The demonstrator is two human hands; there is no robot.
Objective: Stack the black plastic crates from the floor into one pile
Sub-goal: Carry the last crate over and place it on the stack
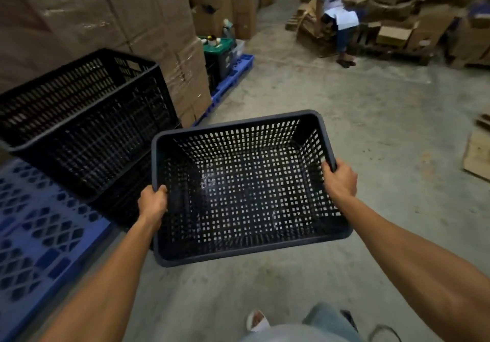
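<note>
Both hands, left hand and right hand, grip opposite rims of a black crate held above the floor, beside stacked crates.

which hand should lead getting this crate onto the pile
Left, probably. The left hand grips the carried crate on the side nearest the pile; the right hand grips the far rim.

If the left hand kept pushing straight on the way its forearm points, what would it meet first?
Probably the pile of black crates up and left of the left hand, which grips the carried crate's rim; depth from one view is uncertain.
</note>
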